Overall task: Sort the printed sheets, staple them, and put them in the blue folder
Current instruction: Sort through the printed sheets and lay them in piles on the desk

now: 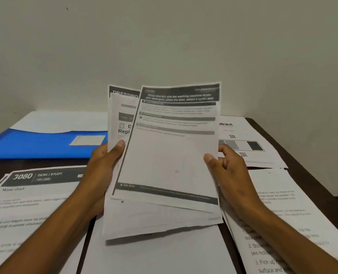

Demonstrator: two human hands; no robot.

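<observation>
I hold a fanned stack of printed sheets (pixel 164 159) upright above the desk, between both hands. My left hand (pixel 102 165) grips the stack's left edge, thumb on the front. My right hand (pixel 225 167) pinches the right edge of the front sheet, the one about laundry with a dark header. Behind it, sheets headed "DRESSING" peek out at the left. The blue folder (pixel 41 144) lies shut at the back left of the desk, with a white label on its cover. No stapler is in view.
More printed sheets lie on the dark desk (pixel 294 147): a "3080 DESK / STUDY" page (pixel 31 196) at front left, a plain white sheet (pixel 156 254) in front, instruction pages (pixel 283 214) at right, a "blinkit" page (pixel 243 141) at back right. A wall stands behind.
</observation>
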